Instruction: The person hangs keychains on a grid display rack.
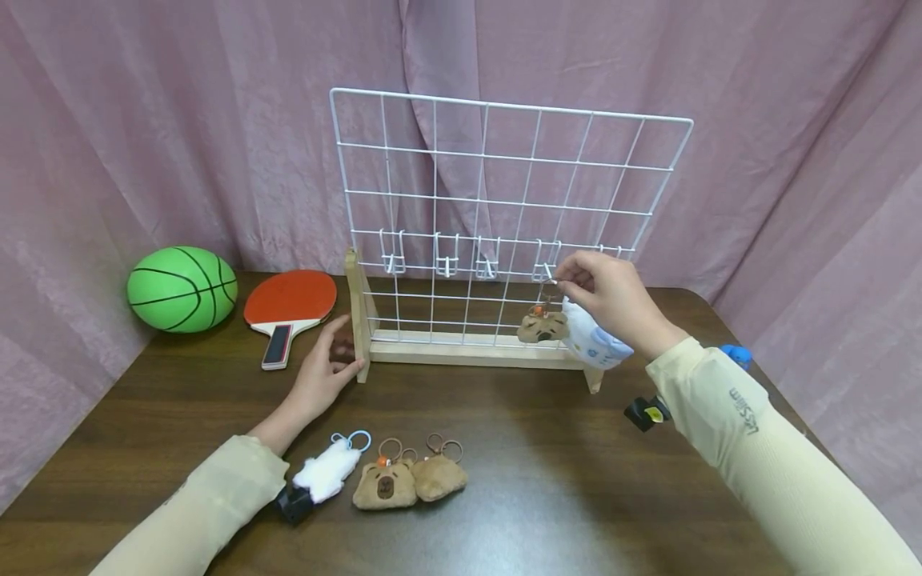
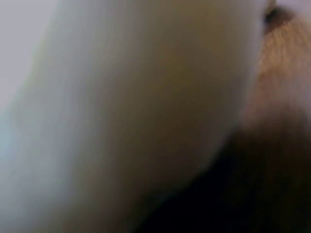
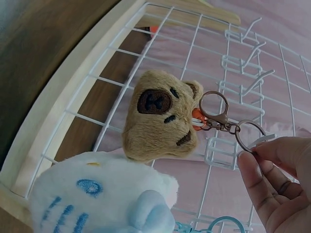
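My right hand [image 1: 612, 296] pinches the metal key ring [image 3: 238, 138] of a brown plush animal-head keychain [image 3: 160, 116] between thumb and fingertips. The ring is right at the white tip of a wire hook [image 1: 547, 272], and the plush hangs below it. Beside it hangs a white and blue plush keychain [image 3: 102, 194], partly behind my right hand in the head view. My left hand [image 1: 320, 372] holds the left wooden post [image 1: 358, 320] of the white wire grid rack [image 1: 504, 196], thumb on the near side. The left wrist view is blurred and mostly blocked.
Three more hooks [image 1: 446, 266] hang bare on the grid to the left. On the table lie a white plush keychain [image 1: 327, 472] and two brown plush keychains [image 1: 385, 486]. A green ball [image 1: 182, 288], a red paddle [image 1: 291, 300] and a blue object [image 1: 736, 354] stand at the sides.
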Action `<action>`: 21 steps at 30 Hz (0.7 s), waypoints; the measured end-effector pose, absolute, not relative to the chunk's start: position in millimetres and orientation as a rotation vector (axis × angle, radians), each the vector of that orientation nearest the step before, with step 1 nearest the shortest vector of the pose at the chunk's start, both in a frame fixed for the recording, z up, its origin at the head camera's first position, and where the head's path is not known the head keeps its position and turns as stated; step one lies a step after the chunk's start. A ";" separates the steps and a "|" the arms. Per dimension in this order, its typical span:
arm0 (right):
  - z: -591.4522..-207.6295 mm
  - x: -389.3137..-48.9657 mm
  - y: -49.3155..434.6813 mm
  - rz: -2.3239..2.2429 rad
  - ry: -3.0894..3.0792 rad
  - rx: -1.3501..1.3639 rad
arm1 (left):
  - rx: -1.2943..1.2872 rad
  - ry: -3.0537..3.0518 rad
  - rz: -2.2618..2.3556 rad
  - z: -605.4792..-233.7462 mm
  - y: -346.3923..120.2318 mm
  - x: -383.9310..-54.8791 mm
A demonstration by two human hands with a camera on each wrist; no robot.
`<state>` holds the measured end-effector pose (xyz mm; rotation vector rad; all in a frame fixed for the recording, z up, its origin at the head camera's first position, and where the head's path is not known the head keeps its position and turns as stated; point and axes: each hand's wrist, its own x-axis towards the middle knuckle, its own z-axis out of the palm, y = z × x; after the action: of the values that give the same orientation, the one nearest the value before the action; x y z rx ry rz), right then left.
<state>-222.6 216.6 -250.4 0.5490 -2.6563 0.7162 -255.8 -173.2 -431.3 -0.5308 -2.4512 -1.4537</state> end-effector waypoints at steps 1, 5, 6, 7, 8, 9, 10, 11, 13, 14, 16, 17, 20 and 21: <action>-250.3 -223.0 216.2 0.711 -2.662 0.548 | -0.529 -2.453 -1.457 -431.7 -173.2 -255.7; -250.2 -224.3 215.4 0.691 -2.677 0.551 | -0.524 -2.461 -1.453 -433.2 -173.6 -255.6; -250.1 -224.6 215.2 0.683 -2.681 0.551 | -0.523 -2.463 -1.449 -433.5 -173.6 -255.7; -250.1 -225.0 215.1 0.672 -2.683 0.551 | -0.523 -2.464 -1.448 -433.7 -173.7 -255.7; -250.1 -225.4 215.1 0.662 -2.684 0.551 | -0.524 -2.464 -1.447 -433.8 -173.7 -255.7; -250.0 -225.7 215.0 0.654 -2.683 0.551 | -0.525 -2.463 -1.449 -433.9 -173.8 -255.8; -249.9 -226.0 214.9 0.644 -2.683 0.552 | -0.526 -2.462 -1.451 -433.7 -173.8 -255.8; -249.9 -226.2 214.9 0.637 -2.681 0.553 | -0.526 -2.460 -1.451 -433.7 -173.8 -255.9; -250.0 -226.3 215.1 0.632 -2.672 0.554 | -0.526 -2.454 -1.453 -433.3 -173.8 -256.1; -250.1 -226.1 215.2 0.635 -2.667 0.553 | -0.528 -2.451 -1.453 -433.0 -173.8 -256.2; -250.0 -225.6 215.7 0.641 -2.656 0.549 | -0.530 -2.445 -1.452 -432.5 -173.7 -256.5; -250.0 -225.1 216.1 0.648 -2.649 0.547 | -0.532 -2.443 -1.451 -432.4 -173.6 -256.7; -249.5 -224.1 217.1 0.661 -2.623 0.543 | -0.537 -2.441 -1.451 -432.0 -173.6 -256.9; -249.2 -223.5 217.3 0.666 -2.611 0.544 | -0.538 -2.441 -1.450 -432.0 -173.5 -256.8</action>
<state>-223.5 217.3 -249.2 0.5438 -2.6110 0.6664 -256.8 -173.5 -432.0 -0.5377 -2.4407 -1.4496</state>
